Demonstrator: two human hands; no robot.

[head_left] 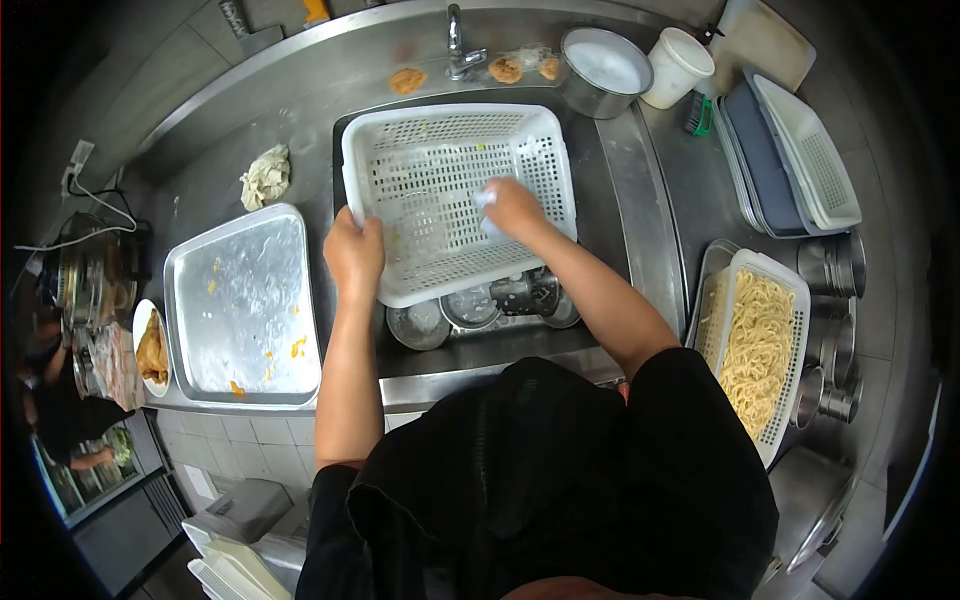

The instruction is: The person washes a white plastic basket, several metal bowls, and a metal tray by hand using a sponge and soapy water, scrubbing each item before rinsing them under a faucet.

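Note:
A white perforated plastic basket (460, 285) is tilted over the sink. My left hand (355, 255) grips its left edge, fingers wrapped round the rim. Inside the basket, my right hand (514, 209) is closed on a whitish cloth or pad (487, 197) against the perforated bottom; motion blurs it slightly. Under the basket's near edge, metal bowls (418, 325) and a dark metal cup (527, 293) lie in the sink. The faucet (458, 50) stands behind the basket.
Left are a soiled metal tray (240, 330), a crumpled cloth (266, 177) and a plate of food (151, 345). Right are a noodle basket (758, 350), stacked trays (775, 170), a pot (604, 65) and a white bucket (682, 65). Another person's arm (93, 459) shows far left.

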